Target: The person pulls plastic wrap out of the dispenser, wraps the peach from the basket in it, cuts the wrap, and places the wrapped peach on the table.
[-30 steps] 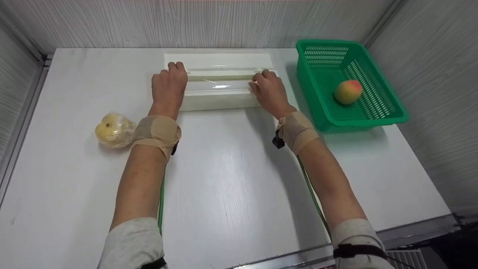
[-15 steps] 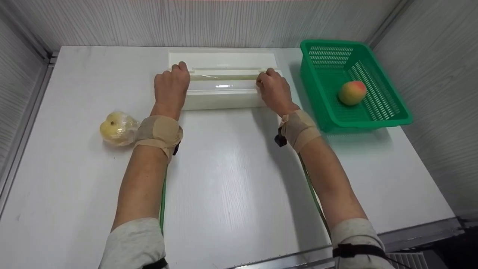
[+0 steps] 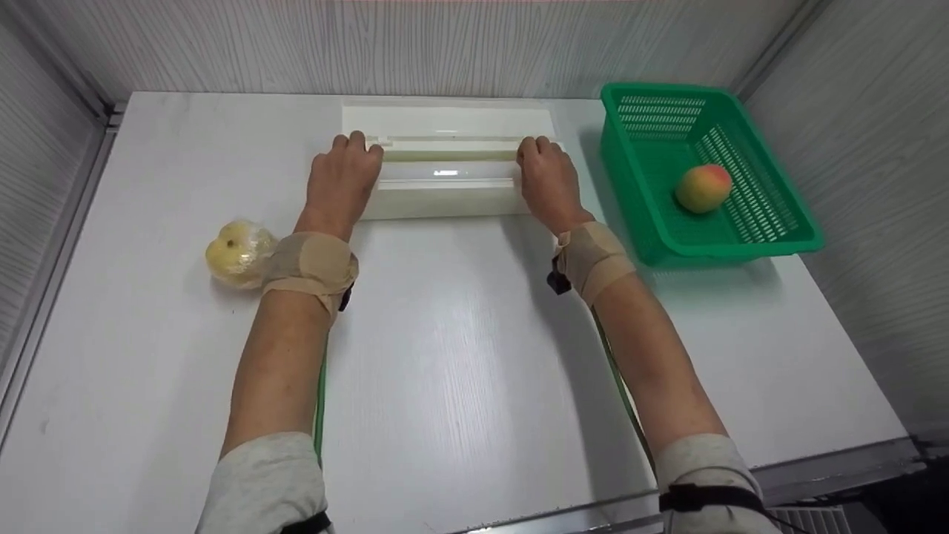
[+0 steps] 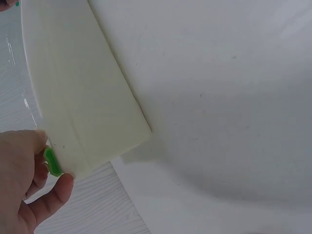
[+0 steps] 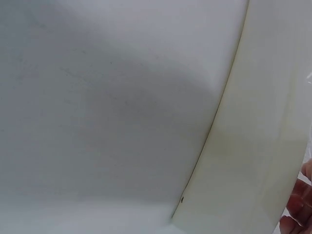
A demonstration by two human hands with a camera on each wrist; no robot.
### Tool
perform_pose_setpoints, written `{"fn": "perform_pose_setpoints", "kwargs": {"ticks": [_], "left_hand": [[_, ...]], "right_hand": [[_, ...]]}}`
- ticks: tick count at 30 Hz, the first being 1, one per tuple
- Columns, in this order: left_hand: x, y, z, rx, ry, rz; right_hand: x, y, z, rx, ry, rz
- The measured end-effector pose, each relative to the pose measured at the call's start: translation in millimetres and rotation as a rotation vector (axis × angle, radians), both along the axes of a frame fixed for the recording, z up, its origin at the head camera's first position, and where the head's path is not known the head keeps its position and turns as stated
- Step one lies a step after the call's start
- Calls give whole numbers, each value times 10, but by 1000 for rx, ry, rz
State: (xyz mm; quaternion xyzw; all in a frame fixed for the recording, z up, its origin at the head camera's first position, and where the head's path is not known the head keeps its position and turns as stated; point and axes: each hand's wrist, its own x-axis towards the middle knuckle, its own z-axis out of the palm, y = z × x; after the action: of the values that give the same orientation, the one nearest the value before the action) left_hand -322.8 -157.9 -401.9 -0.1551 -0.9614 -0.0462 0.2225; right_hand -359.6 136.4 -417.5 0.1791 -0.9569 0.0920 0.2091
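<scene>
A white cling film box lies at the back of the table, its lid tipped back. A pale roll of cling film shows inside, with clear film gleaming along the front. At the box's left end, my left hand has curled fingers at the film's edge. A green end piece shows between its thumb and fingers in the left wrist view. At the other end my right hand pinches the film's right side; its fingertips are partly behind the box in the right wrist view.
A film-wrapped yellow fruit sits on the table beside my left wrist. To the right stands a green basket with a red-and-yellow peach inside. Walls border the back and both sides of the table.
My right hand has moved slightly outward along the roll to the box's right end, its fingers closing in. The left hand stays at the left end. The head view has shifted slightly.
</scene>
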Motion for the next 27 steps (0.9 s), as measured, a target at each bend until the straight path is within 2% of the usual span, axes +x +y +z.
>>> {"fn": "perform_pose_setpoints", "kwargs": {"ticks": [5,12,17,22,27], "left_hand": [[-5,5,20,17,2,41],[-23,52,74,29,35,118],[-17,58,148,69,-20,171],[-2,45,243,119,-85,184],[11,36,330,117,-56,180]], "right_hand": [[-9,-25,7,23,10,-42],[-36,-44,55,-63,-57,-40],[-50,-45,149,-138,-81,-16],[-46,-32,254,-176,-92,3],[-38,-15,367,-190,-92,18]]}}
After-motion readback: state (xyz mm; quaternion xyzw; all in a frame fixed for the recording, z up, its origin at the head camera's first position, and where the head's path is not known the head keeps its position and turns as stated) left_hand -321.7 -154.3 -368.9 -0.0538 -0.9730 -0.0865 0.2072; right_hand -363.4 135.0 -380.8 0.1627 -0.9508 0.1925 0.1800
